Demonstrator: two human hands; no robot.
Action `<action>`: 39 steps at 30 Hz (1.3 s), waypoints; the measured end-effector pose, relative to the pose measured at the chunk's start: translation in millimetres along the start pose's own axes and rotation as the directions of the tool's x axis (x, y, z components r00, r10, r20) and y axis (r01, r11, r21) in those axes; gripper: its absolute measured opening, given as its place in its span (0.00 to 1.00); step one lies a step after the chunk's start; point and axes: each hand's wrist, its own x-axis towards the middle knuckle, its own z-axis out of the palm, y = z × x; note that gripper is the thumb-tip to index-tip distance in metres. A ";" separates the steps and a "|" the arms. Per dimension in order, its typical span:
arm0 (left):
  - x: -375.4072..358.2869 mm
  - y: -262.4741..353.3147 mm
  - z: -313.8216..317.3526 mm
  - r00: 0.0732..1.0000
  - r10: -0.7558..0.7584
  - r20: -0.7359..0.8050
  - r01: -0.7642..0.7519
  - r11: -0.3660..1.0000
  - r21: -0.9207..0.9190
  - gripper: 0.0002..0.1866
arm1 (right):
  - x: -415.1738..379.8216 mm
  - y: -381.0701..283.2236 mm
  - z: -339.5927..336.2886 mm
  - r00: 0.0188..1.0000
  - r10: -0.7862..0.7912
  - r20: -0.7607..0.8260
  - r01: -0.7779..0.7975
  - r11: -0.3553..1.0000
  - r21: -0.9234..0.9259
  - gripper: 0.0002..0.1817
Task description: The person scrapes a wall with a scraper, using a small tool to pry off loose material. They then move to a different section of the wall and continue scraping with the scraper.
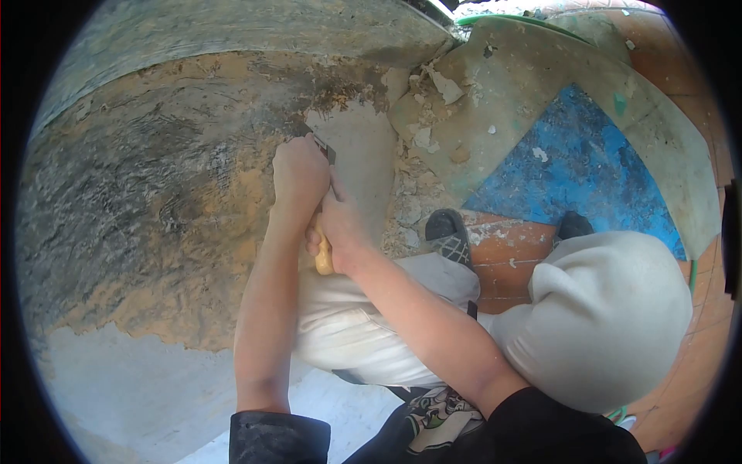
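Note:
My right hand (345, 230) is wrapped around the yellowish handle of a scraper (323, 255), whose butt end sticks out below the fingers. Just above it, my left hand (301, 172) is closed in a fist over the front part of the tool. A strip of dark metal blade (331, 154) shows beside its knuckles, close to the wall. The wall (224, 185) is rough, brown and blackened here, with a pale coat of paint or plaster (359, 143) right of the blade. My left fingers hide most of the blade and its contact edge.
Loose flakes (444, 87) lie along the wall's foot on a dusty sheet (510, 77). A blue triangular patch (576, 170) covers part of that sheet. My sandalled foot (448, 232) rests near orange floor tiles (502, 255). My bent knees, in pale trousers (603, 317), take up the lower right.

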 end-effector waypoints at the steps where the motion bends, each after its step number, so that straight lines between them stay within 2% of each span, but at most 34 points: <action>1: 1.3 -4.8 6.5 0.996 0.076 -0.056 -0.073 0.996 0.052 0.15 | 0.4 4.2 1.0 0.999 -0.011 -0.041 0.014 0.997 0.074 0.30; 2: 1.4 -10.5 12.3 0.994 0.080 -0.070 -0.076 0.996 0.049 0.15 | 1.2 6.6 1.4 0.996 -0.022 -0.083 0.035 0.988 0.147 0.31; 3: -0.3 -12.8 12.8 0.983 0.121 -0.138 -0.114 0.992 0.059 0.15 | 1.8 8.0 0.9 0.996 -0.035 -0.081 0.046 0.988 0.144 0.31; 4: -0.6 -14.0 15.0 0.966 0.163 -0.201 -0.152 0.986 0.072 0.15 | 3.1 9.9 0.1 0.993 -0.002 -0.119 0.030 0.971 0.236 0.29; 5: 0.3 -15.0 18.3 0.964 0.173 -0.202 -0.160 0.984 0.076 0.15 | 5.0 11.3 -1.7 0.988 0.038 -0.152 0.014 0.943 0.331 0.28; 6: -0.1 -15.0 17.3 0.979 0.109 -0.169 -0.107 0.994 0.021 0.16 | 8.2 13.4 -6.6 0.988 0.037 -0.150 0.016 0.940 0.340 0.28; 7: -1.6 -16.4 15.9 0.990 0.043 -0.132 -0.048 0.998 -0.031 0.17 | 11.4 15.8 -12.1 0.998 -0.031 -0.056 0.045 0.960 0.277 0.22; 8: -3.5 -17.9 16.1 0.990 0.045 -0.131 -0.048 0.999 -0.023 0.17 | 15.1 18.7 -16.4 0.995 -0.092 0.043 0.081 0.973 0.215 0.17; 9: -4.0 -15.6 15.0 0.992 -0.012 -0.126 0.000 0.996 -0.094 0.19 | 17.0 18.4 -17.2 0.994 -0.095 0.049 0.082 0.973 0.218 0.17; 10: -3.6 -12.3 14.3 0.991 -0.066 -0.118 0.046 0.985 -0.166 0.20 | 18.4 18.0 -18.4 0.995 -0.072 0.073 0.055 0.976 0.209 0.13; 11: -4.0 -9.5 13.5 0.991 -0.060 -0.119 0.040 0.985 -0.165 0.20 | 19.7 18.1 -20.0 0.994 -0.048 0.094 0.028 0.979 0.202 0.10; 13: -5.3 4.0 -1.3 0.981 -0.181 0.062 0.190 0.965 -0.182 0.20 | 25.4 18.6 -23.5 0.996 -0.005 0.088 -0.012 0.981 0.195 0.10; 14: -6.0 4.9 -1.2 0.981 -0.182 0.066 0.191 0.965 -0.179 0.20 | 27.8 21.4 -24.5 0.996 0.050 0.081 -0.064 0.981 0.185 0.10; 17: -6.6 2.7 3.4 0.984 -0.145 0.104 0.158 0.980 -0.121 0.20 | 29.4 24.7 -18.6 0.996 0.080 0.046 -0.087 0.984 0.158 0.09; 19: -5.1 2.2 7.5 0.988 -0.138 0.074 0.144 0.985 -0.096 0.19 | 31.7 23.7 -17.4 0.997 0.077 0.031 -0.080 0.989 0.123 0.09; 23: -2.0 5.6 4.3 0.981 -0.153 0.118 0.167 0.979 -0.119 0.17 | 25.7 14.2 -11.6 0.998 0.062 -0.002 -0.062 0.996 0.070 0.09; 25: -4.0 4.4 10.2 0.989 -0.121 -0.079 0.112 0.987 -0.115 0.22 | 26.1 7.7 -13.6 0.994 0.111 0.003 -0.110 0.991 0.075 0.09; 27: -5.3 4.3 8.6 0.991 -0.123 -0.049 0.117 0.987 -0.112 0.22 | 30.8 9.5 -17.2 0.986 0.167 0.008 -0.167 0.983 0.070 0.09; 29: -2.7 5.3 10.8 0.993 -0.112 -0.026 0.108 0.987 -0.119 0.21 | 35.6 12.9 -22.8 0.997 0.075 0.020 -0.076 0.997 0.032 0.10; 31: -2.3 3.3 15.4 0.998 -0.066 0.022 0.067 0.996 -0.065 0.13 | 38.3 12.7 -26.9 0.998 0.064 0.016 -0.064 0.998 0.009 0.11; 33: -1.0 1.0 22.2 0.994 -0.105 0.029 0.107 0.991 -0.082 0.12 | 40.8 17.8 -27.1 0.998 0.062 0.021 -0.062 0.998 -0.022 0.14; 35: -9.1 -3.1 25.7 0.989 -0.144 0.023 0.145 0.984 -0.108 0.12 | 42.0 22.4 -24.6 0.999 -0.038 0.025 0.038 0.999 -0.025 0.14; 37: -12.2 -7.7 28.0 0.998 -0.025 -0.065 0.019 0.996 -0.083 0.10 | 42.1 29.9 -23.4 0.998 -0.051 0.031 0.052 0.998 -0.036 0.14; 38: -13.0 -10.4 27.4 0.997 -0.010 -0.080 0.003 0.996 -0.087 0.10 | 42.9 30.4 -21.9 0.997 -0.068 0.034 0.070 0.997 -0.034 0.14; 39: -17.9 -13.1 24.5 0.986 0.017 -0.167 -0.034 0.994 -0.101 0.13 | 39.9 30.7 -19.6 0.996 -0.088 0.034 0.089 0.995 -0.033 0.14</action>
